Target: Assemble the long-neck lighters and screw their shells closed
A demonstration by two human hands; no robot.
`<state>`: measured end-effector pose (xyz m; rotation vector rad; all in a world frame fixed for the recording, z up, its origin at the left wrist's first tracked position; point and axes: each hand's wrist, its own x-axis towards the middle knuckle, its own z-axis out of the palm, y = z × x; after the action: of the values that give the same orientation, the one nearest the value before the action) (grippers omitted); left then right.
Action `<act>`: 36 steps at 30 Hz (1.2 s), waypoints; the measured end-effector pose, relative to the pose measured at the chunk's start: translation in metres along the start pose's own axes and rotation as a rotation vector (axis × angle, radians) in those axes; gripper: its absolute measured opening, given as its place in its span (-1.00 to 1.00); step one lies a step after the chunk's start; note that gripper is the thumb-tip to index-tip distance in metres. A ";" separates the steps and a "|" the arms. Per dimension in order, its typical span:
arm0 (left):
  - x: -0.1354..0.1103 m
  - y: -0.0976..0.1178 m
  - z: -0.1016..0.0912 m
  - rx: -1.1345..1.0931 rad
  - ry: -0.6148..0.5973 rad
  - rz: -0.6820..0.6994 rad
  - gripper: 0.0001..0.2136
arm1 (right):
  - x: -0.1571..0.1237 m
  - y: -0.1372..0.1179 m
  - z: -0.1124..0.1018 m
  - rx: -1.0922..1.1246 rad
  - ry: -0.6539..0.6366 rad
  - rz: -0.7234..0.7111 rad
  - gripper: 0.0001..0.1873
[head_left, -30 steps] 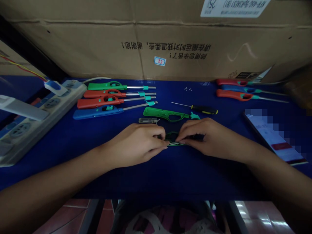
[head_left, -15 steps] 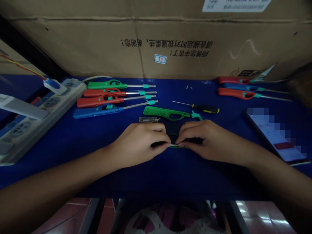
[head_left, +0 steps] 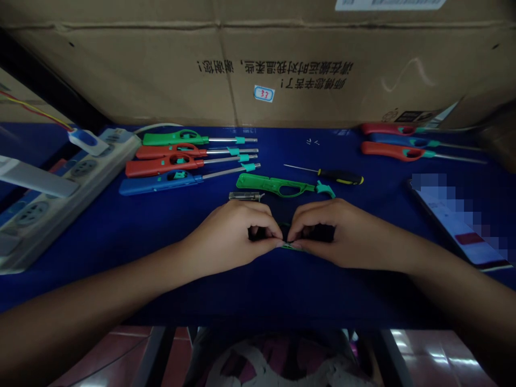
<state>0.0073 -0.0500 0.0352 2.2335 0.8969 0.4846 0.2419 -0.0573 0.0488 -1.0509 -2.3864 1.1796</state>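
My left hand (head_left: 237, 231) and my right hand (head_left: 342, 231) meet near the front middle of the table, fingers closed in a pinch. Between their fingertips is a green lighter shell half (head_left: 292, 247), mostly hidden by the fingers. Something thin and pale shows at the pinch, too small to name. Just beyond lies another green lighter shell half (head_left: 264, 184), hollow side up, with a teal trigger piece (head_left: 324, 189) at its right end. A small clear fuel tank (head_left: 244, 196) rests behind my left hand. Farther back is a black and yellow screwdriver (head_left: 341, 176).
Assembled lighters, a green one (head_left: 165, 138) among them, lie in a row at back left. Several screws (head_left: 313, 142) sit behind the screwdriver. More lighters (head_left: 387, 150) lie at back right, above a phone (head_left: 455, 220). A power strip (head_left: 60, 215) flanks the left; a cardboard box (head_left: 161, 75) stands behind.
Both hands stay in the same place, with their fingertips shifted slightly on the green piece. The pale thing between them shows less. The view has tilted slightly.
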 end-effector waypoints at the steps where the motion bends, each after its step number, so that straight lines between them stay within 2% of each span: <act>1: 0.000 0.001 0.000 0.004 -0.002 -0.005 -0.96 | 0.000 0.000 -0.001 0.010 -0.011 0.004 -0.86; 16: -0.002 -0.001 -0.001 0.080 -0.002 0.026 -0.93 | -0.001 -0.004 -0.006 0.028 -0.034 0.059 -0.85; 24: -0.003 -0.003 -0.001 0.102 0.002 0.068 -0.94 | -0.008 -0.007 -0.012 0.023 -0.152 -0.072 -0.73; 29: -0.005 -0.004 0.000 0.144 0.018 0.094 -0.93 | -0.006 -0.004 -0.008 0.043 -0.103 -0.060 -0.79; 32: -0.006 -0.002 -0.003 0.249 0.017 0.179 -0.92 | -0.004 -0.001 -0.004 0.012 -0.093 -0.045 -0.95; 36: -0.006 0.006 -0.008 0.536 -0.031 0.412 -0.80 | -0.002 0.000 -0.002 -0.032 -0.074 -0.042 -0.86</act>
<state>0.0010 -0.0541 0.0447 2.9336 0.5902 0.4232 0.2444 -0.0577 0.0499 -0.9778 -2.4790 1.1896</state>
